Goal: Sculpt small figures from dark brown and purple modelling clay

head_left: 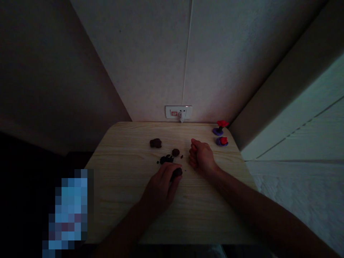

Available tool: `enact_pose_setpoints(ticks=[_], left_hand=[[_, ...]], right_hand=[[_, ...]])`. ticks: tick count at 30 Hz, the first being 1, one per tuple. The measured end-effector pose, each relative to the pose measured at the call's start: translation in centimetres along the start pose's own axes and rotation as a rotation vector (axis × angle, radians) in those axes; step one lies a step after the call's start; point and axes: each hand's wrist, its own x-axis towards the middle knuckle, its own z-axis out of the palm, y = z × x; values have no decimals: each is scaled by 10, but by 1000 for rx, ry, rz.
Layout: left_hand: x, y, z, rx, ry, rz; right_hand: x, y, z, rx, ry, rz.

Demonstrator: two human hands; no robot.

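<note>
My left hand (pixel 162 181) is closed around a dark brown lump (pixel 177 172) that looks like modelling clay, low over the wooden table. To its right, my right hand (pixel 202 156) rests as a fist with the thumb on top; whether anything is inside is hidden. Just beyond my left hand lie black pieces (pixel 167 158), small and irregular. A round brown ball (pixel 175 152) sits between the two hands, with a tiny brown bit (pixel 182 156) beside it. Farther back on the left is a larger, uneven brown lump (pixel 156 143).
At the table's back right corner stands a red flower shape (pixel 221 124) on a purple base, with a red and purple piece (pixel 222 141) in front. A wall socket (pixel 178 112) with a plug sits behind the wooden table (pixel 120 168). A pixelated bright patch (pixel 71 211) is at lower left.
</note>
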Motion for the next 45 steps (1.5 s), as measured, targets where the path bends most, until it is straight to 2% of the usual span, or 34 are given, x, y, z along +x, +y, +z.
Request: enact_pose_setpoints(ticks=[4, 9, 12, 17, 20, 27, 37, 40, 45], left_hand=[[-1, 0, 1, -18, -5, -25], [-2, 2, 2, -17, -33, -43], [-1, 3, 2, -26, -36, -48], [-1, 3, 1, -31, -1, -45], [0, 4, 2, -17, 16, -39], [-1, 3, 4, 8, 14, -38], [-2, 5, 4, -3, -25, -34], [-2, 5, 4, 2, -16, -32], [-2, 5, 5, 8, -27, -15]], right_hand=[[2, -3, -3, 49, -27, 47], [7, -8, -12, 153, -304, 161], [8, -8, -16, 131, -383, 165], [3, -4, -12, 37, -310, 69], [1, -2, -8, 32, -264, 61], [-4, 5, 1, -4, -124, -1], [-1, 7, 5, -69, -3, -54], [3, 2, 3, -14, -35, -3], [11, -3, -8, 67, -251, 33]])
